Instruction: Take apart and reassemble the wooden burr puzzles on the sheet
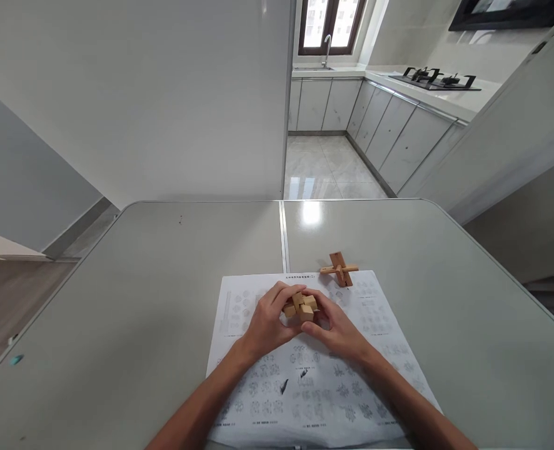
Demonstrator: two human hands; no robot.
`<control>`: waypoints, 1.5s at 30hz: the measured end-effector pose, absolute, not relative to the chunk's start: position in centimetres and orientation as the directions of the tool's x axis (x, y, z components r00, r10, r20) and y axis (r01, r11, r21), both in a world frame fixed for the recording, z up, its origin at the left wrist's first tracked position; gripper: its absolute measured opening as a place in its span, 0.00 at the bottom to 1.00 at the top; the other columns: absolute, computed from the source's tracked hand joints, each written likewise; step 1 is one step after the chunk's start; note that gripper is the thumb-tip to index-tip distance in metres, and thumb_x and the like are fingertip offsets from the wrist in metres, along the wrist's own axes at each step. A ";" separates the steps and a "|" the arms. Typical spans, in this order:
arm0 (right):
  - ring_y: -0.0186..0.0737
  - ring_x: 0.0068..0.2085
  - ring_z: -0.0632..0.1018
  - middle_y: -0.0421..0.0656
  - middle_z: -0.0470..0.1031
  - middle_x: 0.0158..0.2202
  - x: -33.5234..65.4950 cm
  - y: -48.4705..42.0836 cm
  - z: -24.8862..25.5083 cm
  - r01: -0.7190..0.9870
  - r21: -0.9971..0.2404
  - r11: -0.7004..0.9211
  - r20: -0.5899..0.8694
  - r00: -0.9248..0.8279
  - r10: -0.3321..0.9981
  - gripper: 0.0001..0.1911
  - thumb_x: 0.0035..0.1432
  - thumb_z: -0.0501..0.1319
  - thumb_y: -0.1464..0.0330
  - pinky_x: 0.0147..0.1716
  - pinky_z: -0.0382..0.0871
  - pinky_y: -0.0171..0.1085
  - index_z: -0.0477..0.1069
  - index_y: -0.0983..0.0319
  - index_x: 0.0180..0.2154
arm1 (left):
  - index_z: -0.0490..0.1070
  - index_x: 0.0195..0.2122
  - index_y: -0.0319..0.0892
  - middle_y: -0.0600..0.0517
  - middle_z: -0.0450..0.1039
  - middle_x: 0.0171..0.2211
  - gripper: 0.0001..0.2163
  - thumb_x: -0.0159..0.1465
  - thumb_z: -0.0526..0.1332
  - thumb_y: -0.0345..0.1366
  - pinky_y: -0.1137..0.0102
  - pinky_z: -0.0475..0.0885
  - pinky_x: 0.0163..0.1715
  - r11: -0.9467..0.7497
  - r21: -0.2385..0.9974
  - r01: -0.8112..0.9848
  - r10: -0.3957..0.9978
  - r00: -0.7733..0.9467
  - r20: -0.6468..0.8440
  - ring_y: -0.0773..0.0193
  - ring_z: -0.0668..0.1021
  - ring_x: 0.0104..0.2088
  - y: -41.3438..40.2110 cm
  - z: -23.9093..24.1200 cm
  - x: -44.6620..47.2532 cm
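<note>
A light wooden interlocking puzzle (pixel 306 312), made of several blocky pieces, is held between my two hands above a printed sheet. My left hand (pixel 270 315) grips it from the left, with the fingers over its top and the thumb below. From the right, my right hand (pixel 334 325) closes on the same puzzle, thumb at its near side. The palms and the puzzle's underside are hidden. Beyond my right hand, a darker wooden cross-shaped puzzle (pixel 339 269) rests across the top edge of the printed sheet (pixel 314 409), which carries rows of small diagrams.
The grey table (pixel 131 325) has a metal seam (pixel 284 237) running away from me. A small teal bit (pixel 17 359) lies near its left edge. Past the table stand a white wall panel (pixel 164 106), kitchen cabinets (pixel 314 103) and a gas stove (pixel 434 80).
</note>
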State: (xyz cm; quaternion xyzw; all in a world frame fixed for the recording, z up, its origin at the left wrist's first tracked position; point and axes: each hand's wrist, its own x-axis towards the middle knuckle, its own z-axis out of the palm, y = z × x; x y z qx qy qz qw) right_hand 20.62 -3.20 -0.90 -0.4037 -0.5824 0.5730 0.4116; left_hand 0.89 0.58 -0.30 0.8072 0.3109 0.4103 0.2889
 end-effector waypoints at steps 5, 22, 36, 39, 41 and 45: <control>0.52 0.56 0.78 0.48 0.76 0.56 20.7 -3.2 -0.7 -0.004 -1.000 0.018 0.019 -0.340 0.940 0.27 0.66 0.68 0.58 0.53 0.76 0.48 0.67 0.54 0.62 | 0.67 0.63 0.51 0.49 0.75 0.45 0.27 0.64 0.71 0.38 0.65 0.78 0.41 -0.647 0.713 0.270 0.731 0.487 0.478 0.59 0.79 0.41 0.6 -0.2 0.9; 0.53 0.57 0.78 0.48 0.76 0.56 21.0 -3.3 -0.8 0.054 -0.996 0.065 0.043 -0.338 0.940 0.26 0.67 0.66 0.55 0.57 0.75 0.49 0.67 0.54 0.62 | 0.69 0.62 0.50 0.49 0.81 0.54 0.30 0.59 0.73 0.33 0.62 0.80 0.50 -0.556 0.811 0.184 0.756 0.517 0.401 0.55 0.84 0.50 0.6 0.0 0.8; 0.53 0.55 0.78 0.48 0.76 0.55 21.0 -3.4 -1.1 0.094 -0.991 0.096 0.063 -0.301 0.952 0.23 0.65 0.67 0.58 0.53 0.76 0.48 0.70 0.56 0.58 | 0.71 0.62 0.50 0.50 0.82 0.54 0.29 0.59 0.72 0.33 0.63 0.81 0.50 -0.495 0.853 0.165 0.772 0.535 0.344 0.56 0.84 0.49 0.4 0.0 0.8; 0.53 0.53 0.79 0.47 0.78 0.52 21.0 -3.4 -1.0 0.079 -0.994 0.080 0.052 -0.313 0.948 0.23 0.66 0.67 0.56 0.52 0.77 0.47 0.71 0.56 0.58 | 0.71 0.62 0.49 0.49 0.82 0.53 0.29 0.58 0.72 0.33 0.62 0.81 0.48 -0.484 0.857 0.175 0.780 0.529 0.333 0.55 0.84 0.48 0.4 0.0 0.8; 0.53 0.52 0.79 0.48 0.78 0.52 21.1 -3.4 -0.9 0.073 -0.995 0.069 0.043 -0.318 0.947 0.22 0.67 0.65 0.55 0.52 0.77 0.48 0.71 0.55 0.59 | 0.71 0.61 0.49 0.49 0.82 0.51 0.29 0.58 0.71 0.34 0.63 0.81 0.46 -0.474 0.861 0.183 0.786 0.529 0.320 0.57 0.84 0.45 0.3 0.0 0.8; 0.54 0.54 0.79 0.49 0.78 0.55 21.2 -3.4 -0.5 0.084 -0.995 0.045 0.014 -0.343 0.939 0.22 0.71 0.60 0.52 0.55 0.75 0.51 0.70 0.56 0.59 | 0.72 0.60 0.47 0.51 0.81 0.42 0.28 0.58 0.73 0.39 0.68 0.79 0.37 -0.426 0.878 0.219 0.823 0.497 0.276 0.63 0.80 0.34 0.2 0.0 0.8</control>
